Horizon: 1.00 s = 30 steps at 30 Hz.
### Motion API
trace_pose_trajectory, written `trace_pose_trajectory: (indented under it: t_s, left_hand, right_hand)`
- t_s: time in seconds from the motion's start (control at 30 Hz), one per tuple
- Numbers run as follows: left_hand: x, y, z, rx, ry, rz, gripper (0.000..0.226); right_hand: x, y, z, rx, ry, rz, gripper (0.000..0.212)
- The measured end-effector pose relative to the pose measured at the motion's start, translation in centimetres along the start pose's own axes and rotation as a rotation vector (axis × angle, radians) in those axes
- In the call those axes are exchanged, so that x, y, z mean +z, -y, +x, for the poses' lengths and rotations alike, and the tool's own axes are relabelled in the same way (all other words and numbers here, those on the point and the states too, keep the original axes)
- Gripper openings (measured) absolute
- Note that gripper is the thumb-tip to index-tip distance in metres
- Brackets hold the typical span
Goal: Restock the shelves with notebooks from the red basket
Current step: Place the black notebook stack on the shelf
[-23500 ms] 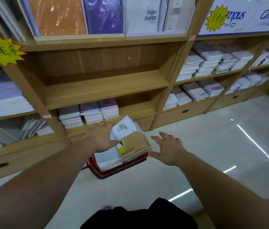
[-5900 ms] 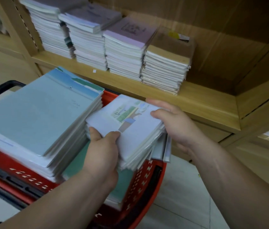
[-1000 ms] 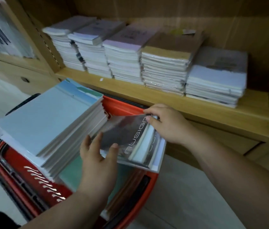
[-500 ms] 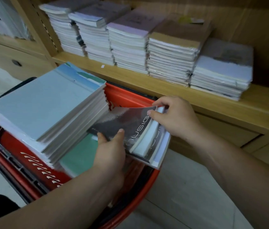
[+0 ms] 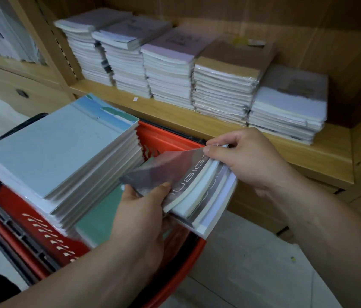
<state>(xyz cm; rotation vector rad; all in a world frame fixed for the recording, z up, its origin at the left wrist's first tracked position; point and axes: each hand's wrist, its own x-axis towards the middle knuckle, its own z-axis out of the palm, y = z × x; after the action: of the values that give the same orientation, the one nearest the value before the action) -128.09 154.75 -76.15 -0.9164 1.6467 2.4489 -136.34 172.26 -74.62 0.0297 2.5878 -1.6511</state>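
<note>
Shelf (image 5: 335,156) just beyond my right hand, bare board showing past its last stack. Red basket (image 5: 166,138) under both hands. Tall blue-cover stack (image 5: 53,147) left of my left hand looks heavy. Grey notebooks (image 5: 199,196) between hands: thin, floppy, glossy, fanning apart. Left hand (image 5: 141,214) grips their near edge, thumb on top. Right hand (image 5: 250,161) pinches the far corner. I'd square them and clamp the spine side.

Grey notebooks (image 5: 181,172) over red basket (image 5: 161,137)
</note>
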Motion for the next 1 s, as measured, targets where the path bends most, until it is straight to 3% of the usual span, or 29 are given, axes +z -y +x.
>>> trace_pose_trajectory:
  t_s: [0.3,0.5,0.67,0.83,0.93,1.0]
  left_hand:
    - [3.9,-3.7,-2.0,0.355,0.201,0.000,0.039]
    - [8.0,-6.0,-0.8,0.586,0.326,0.101,0.064]
    - [12.0,-8.6,0.7,0.652,0.524,0.276,0.068]
    - [16.8,-9.7,3.9,0.628,0.726,0.412,0.068]
    - [20.8,-10.3,6.0,0.663,0.783,0.555,0.093]
    - [23.2,-9.8,7.2,0.656,0.784,0.633,0.093]
  right_hand:
    - [-4.5,3.6,-1.3,-0.217,-0.228,0.216,0.015]
    - [-6.6,2.7,-1.2,-0.311,-0.380,0.316,0.023]
    - [-9.3,1.6,-0.4,-0.191,-0.303,0.416,0.042]
    - [-10.8,0.5,-0.6,-0.237,-0.547,0.524,0.043]
    - [-11.7,-0.7,0.1,-0.218,-0.689,0.615,0.046]
    - [-12.1,-1.7,0.8,-0.183,-0.755,0.644,0.047]
